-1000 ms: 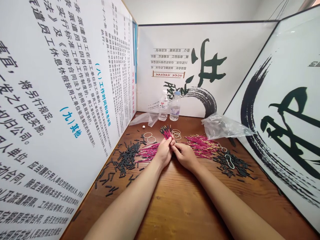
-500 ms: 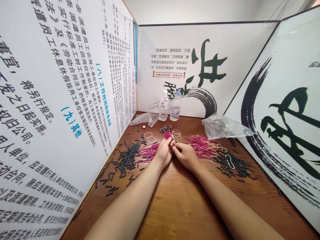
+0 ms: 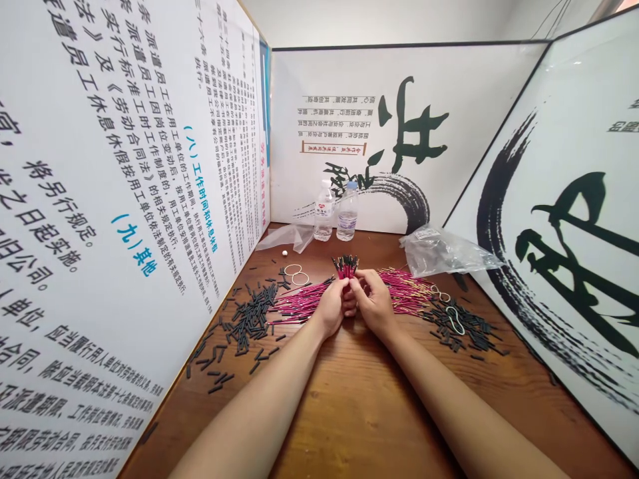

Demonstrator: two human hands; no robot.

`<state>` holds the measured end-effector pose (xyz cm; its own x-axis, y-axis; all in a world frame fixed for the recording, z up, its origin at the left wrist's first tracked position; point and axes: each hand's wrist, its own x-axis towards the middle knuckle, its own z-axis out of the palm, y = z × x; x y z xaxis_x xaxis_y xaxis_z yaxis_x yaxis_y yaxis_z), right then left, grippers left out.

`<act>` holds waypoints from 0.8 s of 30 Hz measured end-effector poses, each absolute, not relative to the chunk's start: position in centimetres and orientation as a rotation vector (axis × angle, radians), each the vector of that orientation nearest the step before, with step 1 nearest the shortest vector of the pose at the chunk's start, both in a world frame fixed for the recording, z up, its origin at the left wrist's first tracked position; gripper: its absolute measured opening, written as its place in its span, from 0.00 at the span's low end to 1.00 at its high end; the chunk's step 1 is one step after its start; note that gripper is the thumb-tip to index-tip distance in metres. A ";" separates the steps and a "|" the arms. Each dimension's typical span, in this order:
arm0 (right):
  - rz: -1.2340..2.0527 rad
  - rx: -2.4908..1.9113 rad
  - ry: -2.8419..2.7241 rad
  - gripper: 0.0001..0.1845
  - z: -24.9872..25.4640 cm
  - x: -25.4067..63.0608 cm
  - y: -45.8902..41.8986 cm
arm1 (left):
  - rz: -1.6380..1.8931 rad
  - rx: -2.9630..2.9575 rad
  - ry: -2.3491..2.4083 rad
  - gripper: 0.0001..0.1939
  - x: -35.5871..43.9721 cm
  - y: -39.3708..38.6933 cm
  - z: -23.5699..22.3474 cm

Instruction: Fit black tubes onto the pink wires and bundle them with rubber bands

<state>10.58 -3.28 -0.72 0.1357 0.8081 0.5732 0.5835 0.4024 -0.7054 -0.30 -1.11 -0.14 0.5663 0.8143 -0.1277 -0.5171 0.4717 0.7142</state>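
My left hand (image 3: 331, 307) is closed round a small bundle of pink wires (image 3: 345, 267) whose black-tipped ends stick up past the fingers. My right hand (image 3: 373, 302) sits right against it, its fingers pinched at the same bundle. A loose heap of pink wires (image 3: 298, 303) lies left of the hands and another pink heap (image 3: 407, 290) lies to the right. Short black tubes (image 3: 247, 319) are scattered on the left, and more black tubes (image 3: 462, 328) on the right. All rest on the wooden table (image 3: 359, 399).
Rubber bands (image 3: 296, 274) lie beyond the left heap. Two water bottles (image 3: 336, 213) stand at the back, with a clear plastic bag (image 3: 444, 251) at the right and another bag (image 3: 289, 236) at the left. Printed boards (image 3: 124, 199) wall in the table on three sides.
The bundle in my hands has shifted a little to the right and stands more upright. My right hand has risen to meet it at the tips.
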 end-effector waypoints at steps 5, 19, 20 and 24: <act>0.270 -1.259 -1.530 0.11 -0.9 10.6 -3.1 | 0.829 0.725 0.507 0.12 -0.2 -1.0 -0.2; 0.424 -1.219 -1.370 0.12 -1.5 10.5 -3.1 | 0.875 0.810 0.494 0.11 0.2 -1.1 -0.4; 0.434 -1.212 -1.364 0.12 -1.5 10.5 -3.1 | 0.904 0.813 0.497 0.10 0.2 -1.1 -0.4; 0.519 -1.177 -1.310 0.12 -1.3 10.4 -3.2 | 0.938 0.857 0.511 0.08 0.5 -1.1 -0.8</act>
